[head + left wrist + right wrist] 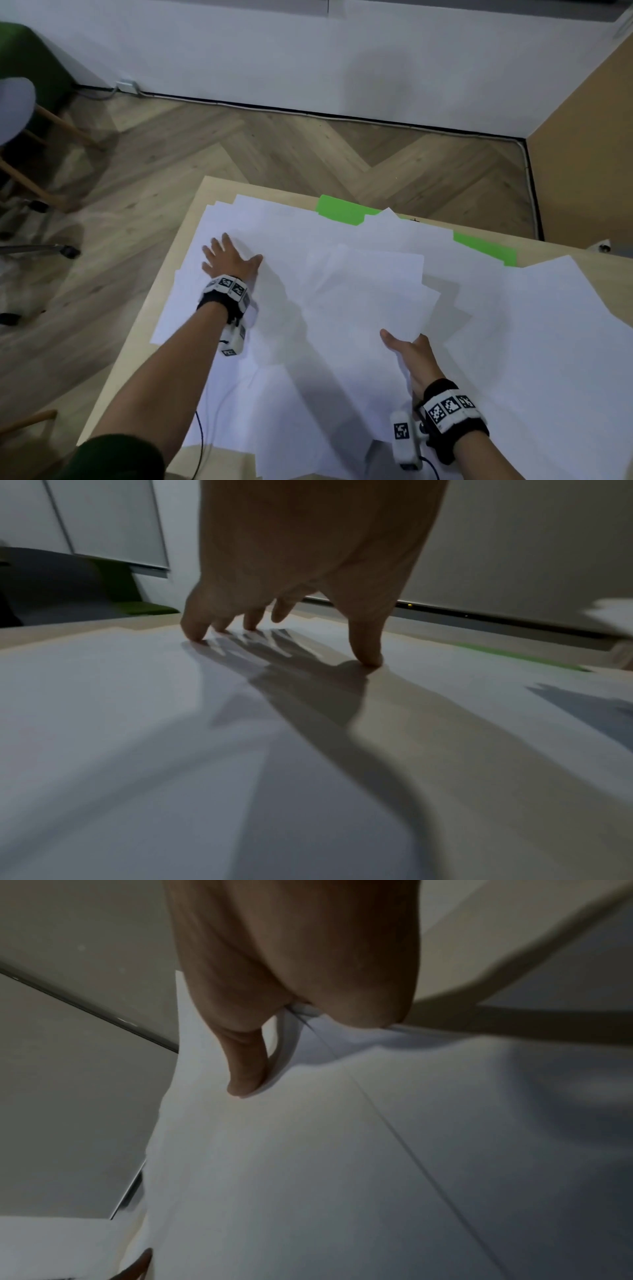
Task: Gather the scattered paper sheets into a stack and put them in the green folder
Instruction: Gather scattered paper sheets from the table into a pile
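Nearest the camera, the right hand [412, 356] hovers above the near-right part of the desk [144, 346] and pinches a small bundle of paper sheets [370, 287]; the thumb lies on top of the bundle's near corner and the fingers go under it, out of sight. In the right wrist view the thumb [245, 1066] presses down on the top sheet, and several sheet edges fan out just beside it. The held bundle [342, 1150] is lifted off the desk and casts a shadow on the paper below.

Loose white sheets [548, 342] cover almost the whole desk, overlapping at odd angles from the near edge to the far edge.

Over by the left edge, the left hand [229, 258] lies spread on the paper, fingers straight and apart, thumb pointing toward the middle of the desk. From the left wrist view the fingertips [195, 634] and the thumb touch the sheet [103, 696] while the palm stays raised; it grasps nothing.

Along the far edge, toward the far-right corner, the green folder [342, 209] lies flat under the sheets. Only two parts of it show: a piece with a tab at the far edge and a strip further right.

Beyond the desk a wooden herringbone floor [274, 147] meets a white wall [308, 58], and a chair [20, 113] stands off to the left.
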